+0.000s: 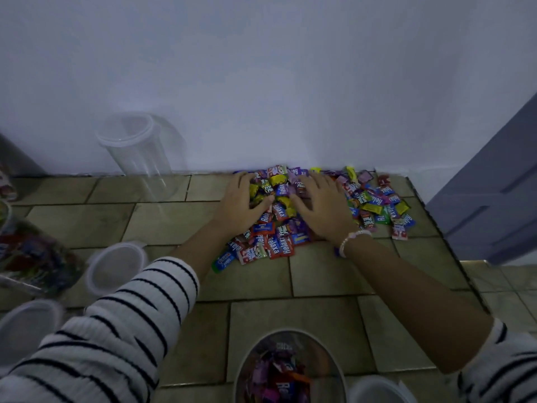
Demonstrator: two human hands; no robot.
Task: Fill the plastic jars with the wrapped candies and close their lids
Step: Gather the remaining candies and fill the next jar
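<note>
Candies (286, 219) are heaped on the tiles (319, 286) against the wall, right under and between the fingers. Left hand (236, 205) and right hand (322, 210) both lie palm-down on the heap, fingers spread and only loosely bent, thumbs pointing at each other. Looks like they're raking a load together, not clutching anything that I can see. More candies trail out past the right fingertips. Behind the wrists, near the body, an open jar (290, 330) is only partly filled. Way off beyond the left fingers an empty jar (136, 149) stands by the wall, and a full-looking jar (35, 257) sits at the far left edge, blurry, so can't tell if it's capped. Three white rounds, probably lids (116, 269), lie loose. So I'd guess roughly a third done, with lots of scooping and lidding left.
</note>
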